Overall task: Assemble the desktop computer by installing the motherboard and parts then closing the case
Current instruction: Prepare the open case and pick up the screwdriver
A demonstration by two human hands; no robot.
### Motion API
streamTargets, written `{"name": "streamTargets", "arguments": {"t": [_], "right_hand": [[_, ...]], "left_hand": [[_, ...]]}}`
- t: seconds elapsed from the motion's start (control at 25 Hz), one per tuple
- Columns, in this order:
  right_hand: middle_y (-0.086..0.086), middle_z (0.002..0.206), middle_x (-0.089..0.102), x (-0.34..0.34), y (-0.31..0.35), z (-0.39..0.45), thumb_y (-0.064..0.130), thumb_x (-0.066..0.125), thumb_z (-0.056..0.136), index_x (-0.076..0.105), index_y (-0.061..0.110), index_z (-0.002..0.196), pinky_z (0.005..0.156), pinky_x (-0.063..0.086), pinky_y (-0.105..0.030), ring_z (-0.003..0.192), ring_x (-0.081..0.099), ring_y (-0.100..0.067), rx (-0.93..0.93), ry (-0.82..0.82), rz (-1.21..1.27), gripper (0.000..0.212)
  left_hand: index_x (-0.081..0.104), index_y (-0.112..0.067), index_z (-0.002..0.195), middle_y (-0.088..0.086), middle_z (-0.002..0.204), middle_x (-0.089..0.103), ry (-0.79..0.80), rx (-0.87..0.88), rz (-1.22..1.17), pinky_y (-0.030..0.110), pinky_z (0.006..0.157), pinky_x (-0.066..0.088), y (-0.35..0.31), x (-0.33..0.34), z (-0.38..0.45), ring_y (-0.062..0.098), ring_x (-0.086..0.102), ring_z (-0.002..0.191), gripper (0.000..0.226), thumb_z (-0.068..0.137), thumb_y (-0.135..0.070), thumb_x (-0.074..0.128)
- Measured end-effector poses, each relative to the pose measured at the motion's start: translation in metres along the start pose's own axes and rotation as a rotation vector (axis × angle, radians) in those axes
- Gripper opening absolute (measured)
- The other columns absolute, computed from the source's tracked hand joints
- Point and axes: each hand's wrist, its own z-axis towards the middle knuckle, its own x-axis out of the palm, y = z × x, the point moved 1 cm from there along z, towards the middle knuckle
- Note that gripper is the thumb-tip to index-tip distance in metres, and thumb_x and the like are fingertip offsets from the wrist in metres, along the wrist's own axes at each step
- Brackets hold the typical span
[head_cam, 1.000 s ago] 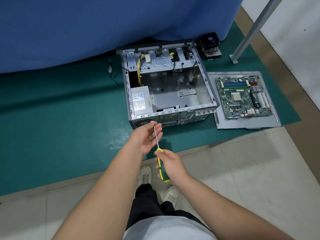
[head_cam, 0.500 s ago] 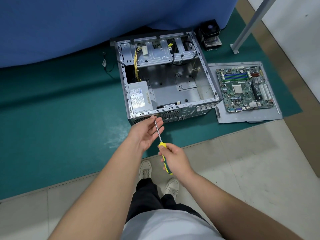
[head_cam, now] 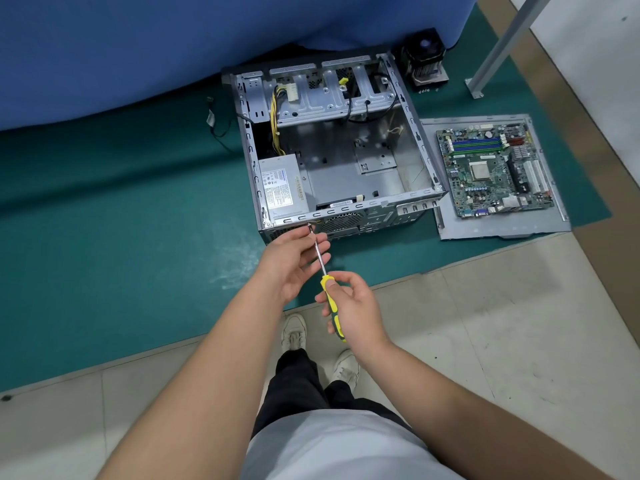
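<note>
The right hand (head_cam: 356,306) grips the yellow and black handle of a screwdriver (head_cam: 329,292), with the fingers curled around it. The left hand (head_cam: 294,258) is half open, palm turned up, and its fingers touch the metal shaft near the tip; I cannot tell if it pinches something small there. Both forearms reach forward from the body and the hands meet above the front edge of the green mat (head_cam: 104,220) on the floor. The computer case (head_cam: 339,154) lies open on this mat, just beyond the hands, with a power supply (head_cam: 282,187) in its near left corner. The motherboard (head_cam: 491,168) rests on a gray panel (head_cam: 498,230) just beside the case, at the right edge of the mat. A cooler fan (head_cam: 424,60) stands behind the case.
</note>
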Motion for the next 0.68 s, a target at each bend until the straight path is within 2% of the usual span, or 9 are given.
{"name": "streamTargets", "arguments": {"t": [0.08,0.12,0.2,0.24,0.28,0.36,0.4,0.48,0.68], "right_hand": [[-0.008,0.078,0.072,0.001,0.003,0.000,0.020,0.060,0.102,0.062,0.017,0.111,0.042,0.042,-0.028,0.057,0.057,-0.016,0.039,0.024,0.056,0.010],[-0.009,0.077,0.071,0.001,0.004,-0.001,0.020,0.061,0.101,0.061,0.015,0.112,0.042,0.041,-0.027,0.056,0.056,-0.017,0.061,0.035,0.083,0.012],[-0.008,0.076,0.069,0.002,0.005,-0.002,0.018,0.065,0.099,0.058,0.013,0.114,0.041,0.041,-0.027,0.056,0.056,-0.016,0.093,0.049,0.114,0.018],[-0.007,0.076,0.069,0.002,0.005,-0.003,0.016,0.068,0.097,0.056,0.012,0.115,0.042,0.041,-0.027,0.056,0.056,-0.016,0.095,0.056,0.110,0.023],[-0.006,0.077,0.069,0.003,0.005,-0.004,0.013,0.071,0.094,0.054,0.010,0.116,0.042,0.042,-0.028,0.057,0.056,-0.015,0.092,0.062,0.098,0.027],[-0.007,0.077,0.070,0.004,0.004,-0.006,0.010,0.073,0.093,0.051,0.005,0.114,0.044,0.044,-0.027,0.058,0.057,-0.014,0.099,0.069,0.089,0.031],[-0.008,0.076,0.071,0.004,0.004,-0.005,0.010,0.073,0.093,0.052,0.004,0.113,0.046,0.046,-0.027,0.058,0.059,-0.015,0.112,0.065,0.099,0.030],[-0.009,0.076,0.073,0.003,0.005,-0.004,0.012,0.072,0.094,0.054,0.004,0.109,0.048,0.049,-0.028,0.059,0.062,-0.016,0.129,0.056,0.103,0.025],[-0.006,0.081,0.077,0.002,0.005,-0.003,0.023,0.063,0.101,0.059,0.008,0.105,0.048,0.053,-0.028,0.057,0.064,-0.013,0.082,0.059,-0.059,0.016]], "left_hand": [[0.065,-0.006,0.119,0.011,0.096,0.077,-0.076,0.114,0.206,0.036,0.072,0.063,0.000,0.000,-0.005,0.022,0.076,0.084,0.020,0.099,-0.003,0.063],[0.067,-0.007,0.114,0.008,0.094,0.075,-0.160,0.272,0.428,0.037,0.075,0.062,0.000,-0.001,-0.007,0.023,0.073,0.084,0.017,0.098,-0.005,0.063],[0.068,-0.012,0.109,0.005,0.102,0.068,-0.311,0.769,0.960,0.034,0.084,0.051,-0.003,-0.006,-0.014,0.026,0.064,0.097,0.019,0.092,-0.005,0.062],[0.067,-0.014,0.115,0.005,0.113,0.065,-0.350,0.985,1.184,0.034,0.089,0.046,-0.007,-0.008,-0.016,0.029,0.059,0.108,0.028,0.089,-0.004,0.063],[0.064,-0.015,0.126,0.007,0.128,0.061,-0.363,1.085,1.372,0.038,0.096,0.042,-0.014,-0.010,-0.014,0.032,0.053,0.122,0.041,0.087,-0.004,0.065],[0.045,-0.020,0.151,0.006,0.160,0.038,-0.319,1.022,1.701,0.045,0.117,0.030,-0.032,-0.014,0.000,0.032,0.031,0.150,0.065,0.091,-0.012,0.068],[0.034,-0.023,0.158,0.003,0.168,0.026,-0.285,0.955,1.820,0.045,0.124,0.021,-0.040,-0.015,0.008,0.028,0.020,0.156,0.071,0.094,-0.018,0.067],[0.023,-0.026,0.162,-0.001,0.171,0.016,-0.244,0.893,1.936,0.043,0.127,0.016,-0.048,-0.018,0.019,0.023,0.012,0.158,0.074,0.099,-0.023,0.063],[0.010,-0.023,0.164,-0.001,0.173,0.006,-0.287,0.872,1.988,0.042,0.125,0.024,-0.041,-0.017,0.025,0.022,0.006,0.159,0.073,0.105,-0.014,0.052]]}}
